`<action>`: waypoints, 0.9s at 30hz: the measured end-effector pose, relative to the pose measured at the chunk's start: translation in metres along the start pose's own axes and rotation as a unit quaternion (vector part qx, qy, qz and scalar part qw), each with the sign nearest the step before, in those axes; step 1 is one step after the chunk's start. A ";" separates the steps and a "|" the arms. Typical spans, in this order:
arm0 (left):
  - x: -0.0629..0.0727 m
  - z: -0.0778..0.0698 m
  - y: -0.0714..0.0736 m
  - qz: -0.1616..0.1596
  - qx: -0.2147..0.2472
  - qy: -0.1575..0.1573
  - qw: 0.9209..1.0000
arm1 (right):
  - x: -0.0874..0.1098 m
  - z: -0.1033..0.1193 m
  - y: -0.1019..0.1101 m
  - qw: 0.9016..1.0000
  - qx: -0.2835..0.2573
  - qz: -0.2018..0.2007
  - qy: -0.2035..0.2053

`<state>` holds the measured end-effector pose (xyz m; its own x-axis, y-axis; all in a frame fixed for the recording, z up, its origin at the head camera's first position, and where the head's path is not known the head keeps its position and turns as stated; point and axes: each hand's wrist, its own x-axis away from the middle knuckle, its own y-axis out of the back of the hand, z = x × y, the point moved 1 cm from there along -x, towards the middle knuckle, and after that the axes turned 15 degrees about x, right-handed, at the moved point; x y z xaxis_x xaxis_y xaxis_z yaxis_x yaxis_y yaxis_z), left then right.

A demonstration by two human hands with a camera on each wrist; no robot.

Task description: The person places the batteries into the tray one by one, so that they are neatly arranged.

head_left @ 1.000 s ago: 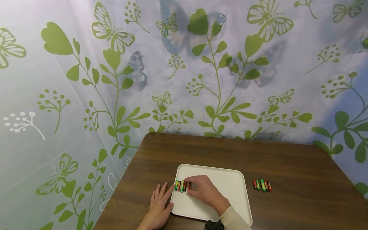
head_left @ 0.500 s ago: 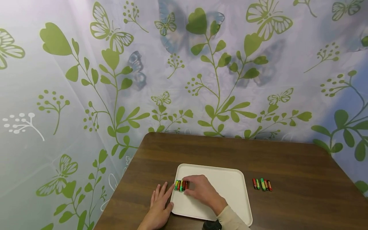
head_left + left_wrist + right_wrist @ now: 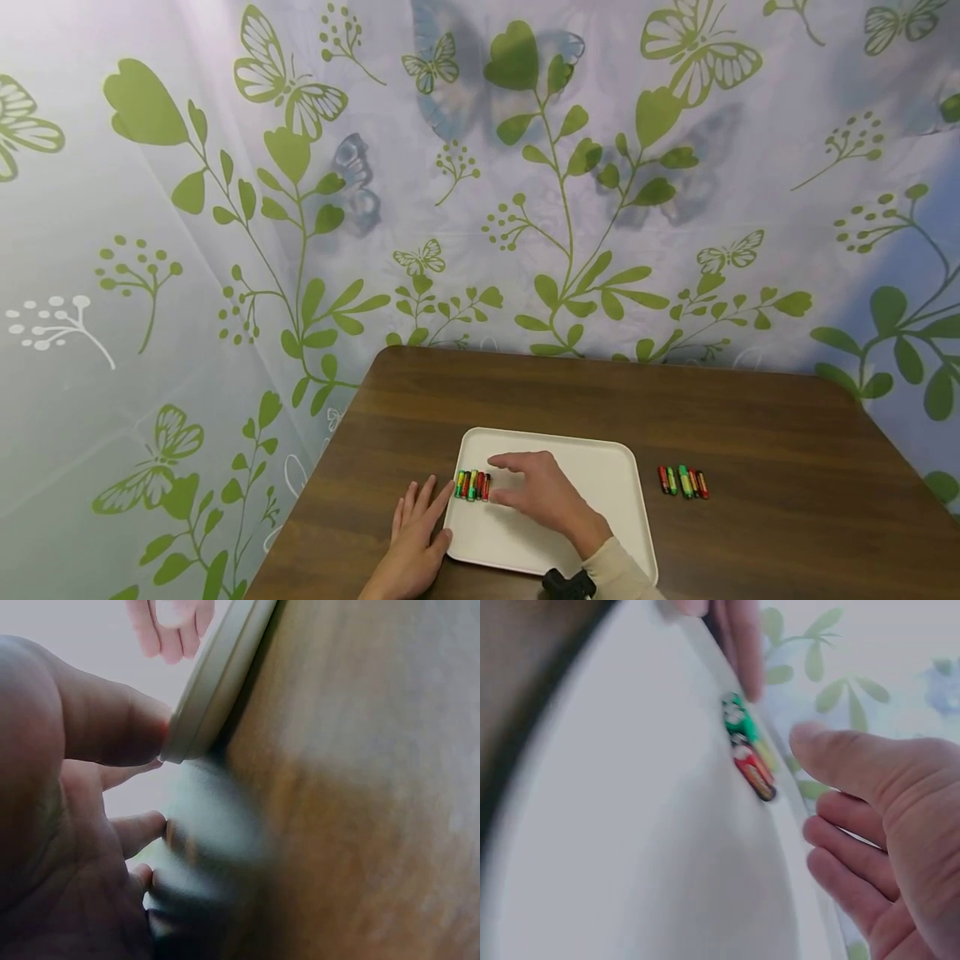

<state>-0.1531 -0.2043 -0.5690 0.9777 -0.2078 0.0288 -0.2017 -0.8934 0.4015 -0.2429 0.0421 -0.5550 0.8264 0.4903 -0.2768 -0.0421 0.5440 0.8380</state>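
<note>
Several red and green AAA-type batteries [image 3: 472, 485] lie side by side in a row at the left end of a white tray [image 3: 570, 467]. My right hand [image 3: 547, 500] hovers just right of that row, thumb and fingers spread apart, nothing between them. In the right wrist view, a red battery [image 3: 751, 769] and a green battery [image 3: 739, 716] lie apart from this hand's fingertips. My left hand [image 3: 416, 533] rests at the tray's left edge with fingers spread. The left wrist view shows its thumb [image 3: 120, 724] against the tray rim [image 3: 214, 682].
A second row of several red and green batteries [image 3: 684, 482] lies on the brown wooden table [image 3: 780, 467], right of the tray. Behind the table hangs a curtain [image 3: 465, 208] with leaves and butterflies. A black device [image 3: 567, 585] sits at the right wrist.
The rightmost battery on the tray has slid left against the others. My right hand has let go of it, spread its fingers and drawn back right. The left hand stays in place.
</note>
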 end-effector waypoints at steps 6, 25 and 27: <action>0.000 -0.001 0.000 0.002 0.005 0.002 1.000 | 0.010 -0.015 0.021 0.999 -0.036 0.004 -0.038; 0.000 0.004 0.001 0.005 0.015 -0.013 1.000 | 0.054 -0.064 0.093 0.993 -0.081 0.010 -0.086; 0.000 0.005 0.001 0.004 0.015 -0.012 1.000 | 0.061 -0.069 0.099 0.994 -0.074 0.006 -0.086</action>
<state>-0.1539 -0.2068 -0.5732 0.9744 -0.2244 0.0098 -0.2117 -0.9029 0.3741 -0.2358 0.1726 -0.5214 0.9086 0.3806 -0.1721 -0.1237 0.6386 0.7595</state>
